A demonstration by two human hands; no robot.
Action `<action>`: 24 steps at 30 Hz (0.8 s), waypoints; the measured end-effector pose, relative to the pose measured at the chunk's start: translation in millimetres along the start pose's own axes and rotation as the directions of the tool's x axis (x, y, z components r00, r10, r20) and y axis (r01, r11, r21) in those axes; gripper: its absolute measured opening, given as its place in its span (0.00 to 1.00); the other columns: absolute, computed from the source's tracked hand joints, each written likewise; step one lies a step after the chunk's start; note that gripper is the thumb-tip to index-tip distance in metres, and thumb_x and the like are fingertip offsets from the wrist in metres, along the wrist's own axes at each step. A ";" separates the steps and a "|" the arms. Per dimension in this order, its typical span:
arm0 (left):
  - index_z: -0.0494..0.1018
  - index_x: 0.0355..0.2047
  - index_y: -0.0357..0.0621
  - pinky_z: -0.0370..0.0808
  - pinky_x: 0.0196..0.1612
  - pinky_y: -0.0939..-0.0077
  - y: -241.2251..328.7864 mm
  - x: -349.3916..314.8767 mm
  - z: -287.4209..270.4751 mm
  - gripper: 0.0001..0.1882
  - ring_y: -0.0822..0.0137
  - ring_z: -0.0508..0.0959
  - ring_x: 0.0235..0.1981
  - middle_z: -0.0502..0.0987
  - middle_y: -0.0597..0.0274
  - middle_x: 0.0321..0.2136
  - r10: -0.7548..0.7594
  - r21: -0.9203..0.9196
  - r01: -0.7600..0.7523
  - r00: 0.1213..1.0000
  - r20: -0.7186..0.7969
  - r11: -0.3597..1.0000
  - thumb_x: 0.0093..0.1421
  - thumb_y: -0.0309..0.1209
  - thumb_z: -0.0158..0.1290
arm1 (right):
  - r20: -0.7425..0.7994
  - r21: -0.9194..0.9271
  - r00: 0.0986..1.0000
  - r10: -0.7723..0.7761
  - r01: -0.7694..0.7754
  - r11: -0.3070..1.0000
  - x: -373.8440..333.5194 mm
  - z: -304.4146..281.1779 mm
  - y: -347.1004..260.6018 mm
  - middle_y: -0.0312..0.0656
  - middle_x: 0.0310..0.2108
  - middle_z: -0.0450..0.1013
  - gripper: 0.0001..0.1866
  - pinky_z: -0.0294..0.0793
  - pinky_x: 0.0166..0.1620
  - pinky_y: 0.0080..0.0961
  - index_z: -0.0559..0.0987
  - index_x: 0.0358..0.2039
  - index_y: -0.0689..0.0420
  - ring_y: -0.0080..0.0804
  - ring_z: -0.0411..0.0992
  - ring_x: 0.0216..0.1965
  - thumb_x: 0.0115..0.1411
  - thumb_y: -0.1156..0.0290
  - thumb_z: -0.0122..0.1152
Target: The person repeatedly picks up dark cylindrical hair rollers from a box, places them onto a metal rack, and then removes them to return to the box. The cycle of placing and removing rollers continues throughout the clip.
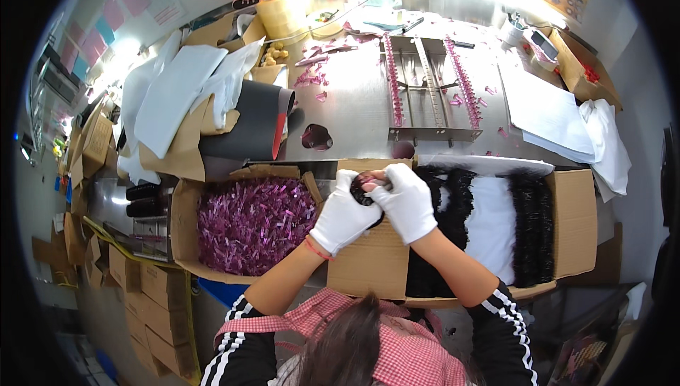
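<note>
Both of my hands wear white gloves, with some bare fingertips showing. They meet above a brown cardboard flap (368, 262). My left hand (338, 214) curls around a dark, glossy rounded piece (364, 189) from the left. From the right, my right hand (405, 200) presses its fingers onto the same piece. Its exact kind is hidden by the gloves. To the left of my hands, a cardboard box holds a heap of shiny purple slivers (255, 224). On their right is another box with rows of black fringed pieces (530, 226) and a white sheet (490, 219).
Behind the boxes, a metal table (354, 95) bears a metal rack (432, 88) lined with small pink pieces. Dark purple rounded pieces (316, 137) lie on it. A grey sheet roll (244, 120) and papers stand left; a white paper stack (545, 113) lies right.
</note>
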State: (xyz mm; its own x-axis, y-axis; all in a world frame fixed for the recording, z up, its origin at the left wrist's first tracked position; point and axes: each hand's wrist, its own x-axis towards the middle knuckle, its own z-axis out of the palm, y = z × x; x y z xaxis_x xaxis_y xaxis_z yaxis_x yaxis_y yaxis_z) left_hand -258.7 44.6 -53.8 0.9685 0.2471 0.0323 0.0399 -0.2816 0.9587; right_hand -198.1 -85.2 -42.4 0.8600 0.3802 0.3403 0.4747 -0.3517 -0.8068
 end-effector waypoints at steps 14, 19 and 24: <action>0.72 0.41 0.40 0.68 0.17 0.80 -23.2 -76.2 -103.3 0.14 0.65 0.77 0.20 0.77 0.57 0.26 -0.415 -0.723 0.618 0.772 0.482 0.309 0.63 0.37 0.51 | 0.681 0.113 0.372 -0.631 0.798 0.592 39.0 71.1 -49.6 0.37 0.29 0.74 0.05 0.77 0.31 0.36 0.77 0.31 0.51 0.40 0.76 0.33 0.53 0.67 0.58; 0.73 0.43 0.38 0.70 0.17 0.81 -54.0 -107.2 -115.5 0.16 0.61 0.79 0.23 0.79 0.49 0.34 -0.475 -0.750 0.616 0.748 0.463 0.239 0.61 0.36 0.51 | 0.469 -0.019 0.641 -0.607 0.694 0.719 62.7 84.0 -49.7 0.36 0.41 0.76 0.17 0.78 0.41 0.35 0.76 0.46 0.47 0.42 0.77 0.40 0.55 0.71 0.62; 0.62 0.60 0.43 0.76 0.19 0.78 -40.6 -118.1 -124.3 0.29 0.63 0.81 0.25 0.79 0.51 0.33 -0.352 -0.706 0.528 0.847 0.398 0.472 0.59 0.33 0.53 | 0.725 -0.474 0.685 -0.079 0.579 0.663 109.8 0.8 2.4 0.41 0.39 0.77 0.08 0.78 0.44 0.37 0.80 0.38 0.52 0.43 0.77 0.43 0.59 0.73 0.55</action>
State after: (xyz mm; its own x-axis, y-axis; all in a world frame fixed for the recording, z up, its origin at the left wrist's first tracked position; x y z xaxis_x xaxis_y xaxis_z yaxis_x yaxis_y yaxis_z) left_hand -405.2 142.1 -61.4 0.9042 -0.0608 -0.4228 0.3568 0.6518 0.6692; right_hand -102.7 -43.6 -7.3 0.4156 0.9080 -0.0532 0.9014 -0.4190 -0.1093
